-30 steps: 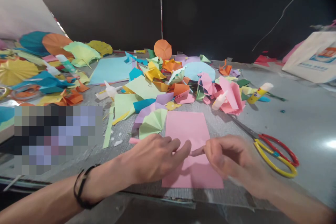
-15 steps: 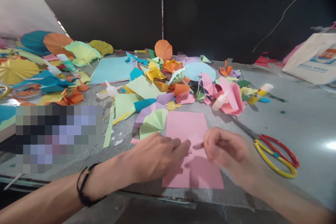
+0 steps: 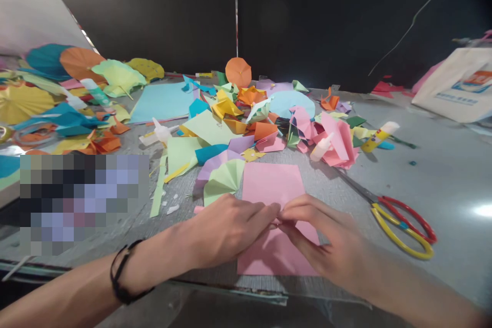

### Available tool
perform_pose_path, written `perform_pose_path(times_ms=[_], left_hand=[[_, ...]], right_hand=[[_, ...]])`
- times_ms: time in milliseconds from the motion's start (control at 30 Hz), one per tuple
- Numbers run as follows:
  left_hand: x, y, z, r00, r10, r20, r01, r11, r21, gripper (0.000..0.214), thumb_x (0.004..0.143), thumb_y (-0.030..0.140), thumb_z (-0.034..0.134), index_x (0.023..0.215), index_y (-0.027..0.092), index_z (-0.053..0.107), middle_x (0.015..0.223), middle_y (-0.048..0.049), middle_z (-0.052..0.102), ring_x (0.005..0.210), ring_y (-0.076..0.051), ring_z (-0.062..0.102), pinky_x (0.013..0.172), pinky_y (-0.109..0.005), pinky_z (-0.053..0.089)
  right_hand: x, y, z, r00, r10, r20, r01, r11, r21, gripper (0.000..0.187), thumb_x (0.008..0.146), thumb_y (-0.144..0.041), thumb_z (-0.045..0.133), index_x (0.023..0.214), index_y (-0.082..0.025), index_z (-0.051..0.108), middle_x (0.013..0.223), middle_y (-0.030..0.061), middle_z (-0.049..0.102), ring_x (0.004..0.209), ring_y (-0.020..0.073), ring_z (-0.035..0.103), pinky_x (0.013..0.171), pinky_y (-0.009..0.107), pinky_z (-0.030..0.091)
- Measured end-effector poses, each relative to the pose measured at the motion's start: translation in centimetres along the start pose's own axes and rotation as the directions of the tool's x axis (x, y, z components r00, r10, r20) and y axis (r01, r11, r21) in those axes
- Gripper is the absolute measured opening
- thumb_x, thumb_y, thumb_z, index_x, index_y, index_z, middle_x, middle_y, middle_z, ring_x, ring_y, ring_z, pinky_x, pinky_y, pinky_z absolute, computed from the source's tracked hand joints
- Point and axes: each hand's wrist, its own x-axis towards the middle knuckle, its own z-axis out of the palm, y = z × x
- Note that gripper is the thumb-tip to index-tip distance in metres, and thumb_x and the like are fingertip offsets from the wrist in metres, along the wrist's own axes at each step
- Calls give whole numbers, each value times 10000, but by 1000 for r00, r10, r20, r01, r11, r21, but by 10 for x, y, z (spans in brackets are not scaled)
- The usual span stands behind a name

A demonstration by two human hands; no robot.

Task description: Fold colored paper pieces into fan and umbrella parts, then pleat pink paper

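Note:
A pink sheet of paper lies flat on the table in front of me. Over its middle, my left hand has its fingers pressed together on a small pink piece of paper, mostly hidden by the fingertips. My right hand pinches at the same spot with thumb and fingers, touching the left fingertips. A pink paper end peeks out behind my left hand; whether it belongs to the same piece I cannot tell. Just beyond sits a pleated light-green paper fan.
Red-and-yellow-handled scissors lie to the right. Behind the sheet spreads a heap of folded coloured paper, with a white glue bottle and a yellow glue stick. A blurred-out patch covers the left. A white bag stands far right.
My right hand has moved slightly left and closed its fingertips against those of my left hand at the small pink piece. The left hand has stayed nearly in place.

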Motion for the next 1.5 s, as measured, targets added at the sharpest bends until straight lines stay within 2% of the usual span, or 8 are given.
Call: perform_pose_path(times_ms=[300, 433, 500, 567, 667, 767, 933, 1500], left_hand=[[1, -1, 10, 999, -22, -35, 27, 984, 175, 199, 1035, 77, 346, 1122, 108, 522, 790, -68, 710, 598, -202, 641, 472, -292, 385], [-1, 2, 1, 974, -103, -203, 57, 974, -220, 176, 1073, 166, 395, 1043, 150, 568, 806, -46, 685, 610, -145, 577, 518, -258, 362], [0, 4, -6, 915, -300, -268, 90, 801, -591, 208, 1100, 253, 412, 1044, 169, 593, 726, 5, 595, 558, -106, 490, 519, -227, 348], [3, 3, -12, 849, -481, -220, -1, 415, -910, 284, 1117, 357, 393, 1017, 188, 598, 599, 74, 391, 460, -78, 326, 455, -192, 281], [10, -3, -15, 820, -571, -49, -159, -144, -977, 319, 1108, 412, 415, 946, 194, 583, 566, 107, 204, 427, -68, 148, 395, -156, 200], [18, -11, -13, 767, -637, 75, -197, -345, -918, 276, 1088, 331, 480, 870, 179, 553, 585, 94, 259, 457, -68, 168, 406, -134, 246], [37, -15, -9, 726, -680, 101, -260, -407, -875, 308, 1060, 306, 534, 785, 176, 487, 597, 72, 344, 485, -72, 303, 470, -148, 370], [40, -13, 11, 826, -561, 53, -202, -383, -901, 312, 1068, 444, 484, 915, 181, 553, 592, 87, 295, 471, -71, 211, 436, -146, 264]], right_hand=[[1, -1, 9, 947, 319, -32, -301, 920, 251, 46, 991, -207, 703, 953, -234, 700, 934, 5, 734, 872, 152, 703, 786, 263, 564], [2, -6, 6, 945, 328, -8, -309, 895, 321, 66, 1011, -214, 660, 1068, -241, 679, 980, 11, 706, 897, 149, 688, 811, 267, 566], [3, -8, 3, 954, 299, 18, -289, 901, 325, 98, 1013, -208, 642, 1103, -232, 669, 1003, 25, 701, 916, 157, 686, 833, 286, 568], [4, -10, 2, 950, 301, 80, -311, 894, 324, 117, 1009, -243, 656, 1121, -219, 678, 1054, 50, 713, 966, 178, 694, 878, 320, 573], [4, -11, 6, 894, 368, 256, -447, 784, 432, 248, 1017, -365, 671, 1197, -195, 677, 1152, 107, 735, 1068, 226, 711, 958, 400, 581], [6, -9, 17, 814, 384, 436, -581, 513, 633, 404, 1004, -485, 682, 1242, -162, 644, 1175, 153, 743, 1042, 252, 746, 954, 467, 600], [22, -6, 30, 752, 343, 562, -650, 246, 719, 447, 915, -519, 791, 1099, -128, 678, 1027, 133, 767, 931, 234, 778, 879, 414, 627], [10, 8, 56, 686, 564, 460, -711, 383, 590, 477, 850, -615, 791, 849, -154, 668, 776, 68, 765, 639, 180, 733, 594, 274, 577]])
